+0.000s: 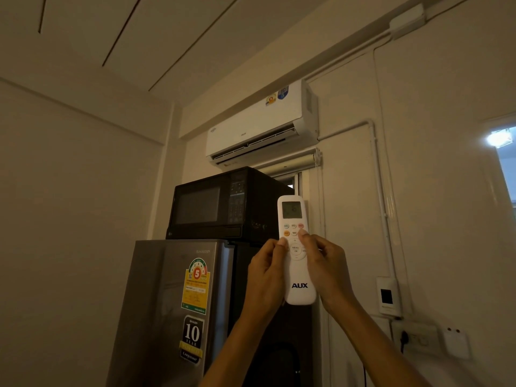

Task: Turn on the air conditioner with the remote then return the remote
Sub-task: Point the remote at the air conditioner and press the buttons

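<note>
A white AUX remote (296, 272) stands upright in the middle of the view, its small screen lit and facing me. My left hand (266, 270) grips its left side, thumb on the edge beside the round menu pad. My right hand (325, 265) holds the right side, and its thumb tip rests just below the red button in the top button row. High on the wall behind, the white air conditioner (251, 127) hangs with its bottom flap slightly open.
A black microwave (220, 205) sits on a grey fridge (173, 303) at the left, right behind the remote. A white holder box (388, 296) and a wall socket (413, 339) with a plug are on the right wall. A bright window (502, 146) is at far right.
</note>
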